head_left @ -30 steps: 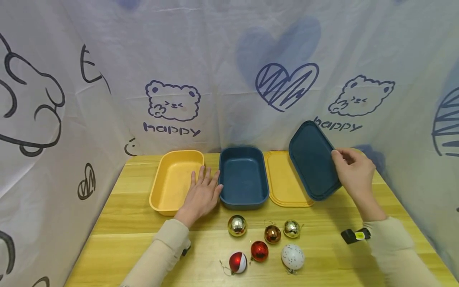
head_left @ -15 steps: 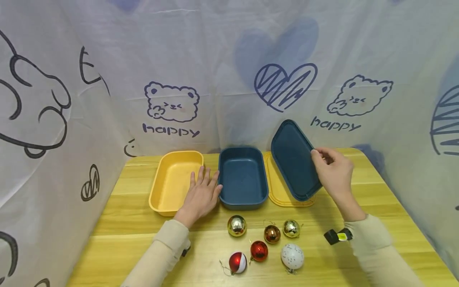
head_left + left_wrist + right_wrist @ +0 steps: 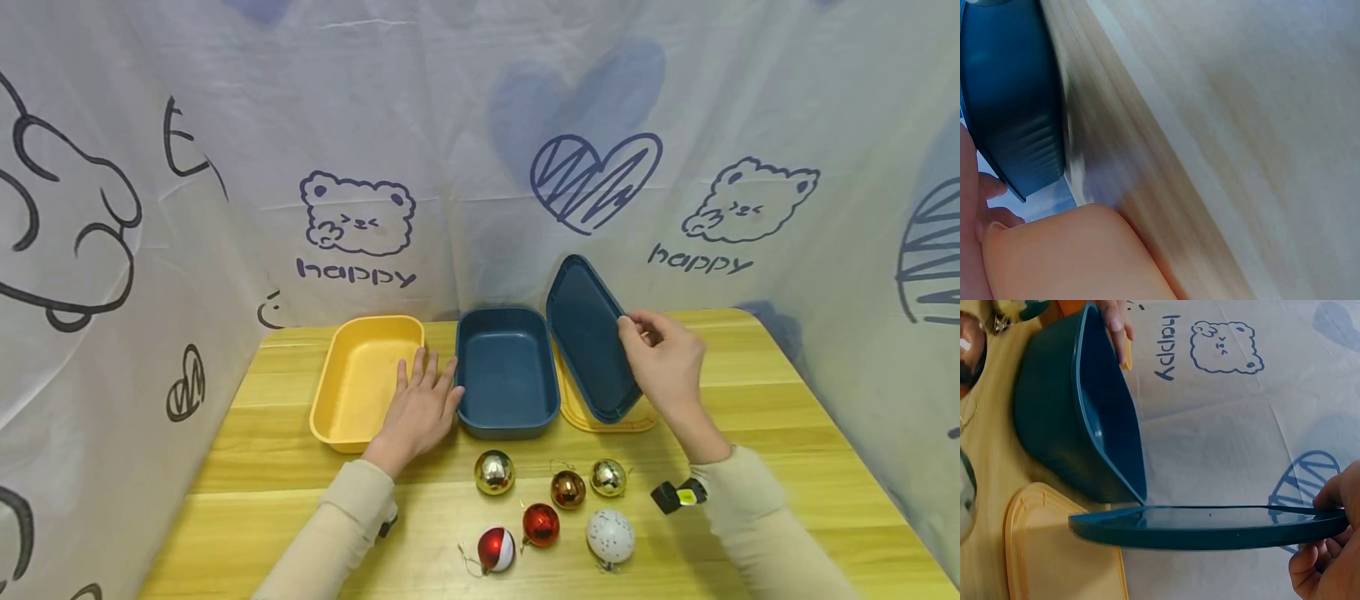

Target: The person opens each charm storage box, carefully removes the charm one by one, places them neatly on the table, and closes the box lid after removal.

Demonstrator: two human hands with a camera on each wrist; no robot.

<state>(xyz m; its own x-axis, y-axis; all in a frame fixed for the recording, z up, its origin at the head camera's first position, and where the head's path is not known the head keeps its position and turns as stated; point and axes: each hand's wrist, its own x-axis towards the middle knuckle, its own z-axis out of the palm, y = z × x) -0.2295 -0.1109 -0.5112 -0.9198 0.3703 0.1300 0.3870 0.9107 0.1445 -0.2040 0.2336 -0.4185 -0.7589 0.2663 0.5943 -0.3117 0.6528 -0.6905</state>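
Observation:
My right hand (image 3: 663, 358) pinches the right edge of a dark blue lid (image 3: 588, 337), held tilted over a yellow lid (image 3: 577, 408) on the table. In the right wrist view the blue lid (image 3: 1210, 534) appears edge-on, thumb above and curled fingers below. My left hand (image 3: 422, 408) lies with fingers spread across the neighbouring rims of the yellow box (image 3: 333, 383) and the blue box (image 3: 510, 432). Both boxes hold nothing that I can see. The left wrist view shows the outer walls of the blue box (image 3: 1016, 94) and the yellow box (image 3: 1079, 256).
In front of the boxes lie several ornament balls: a large gold ball (image 3: 494, 472), a brown ball (image 3: 567, 489), a small gold ball (image 3: 608, 477), a red ball (image 3: 541, 524), a red-and-white ball (image 3: 496, 549) and a speckled white ball (image 3: 611, 536). A printed cloth (image 3: 480, 167) hangs behind the table.
My right hand has carried the blue lid leftward, from the right part of the yellow lid to beside the blue box's right rim. The left hand, boxes and balls keep their places.

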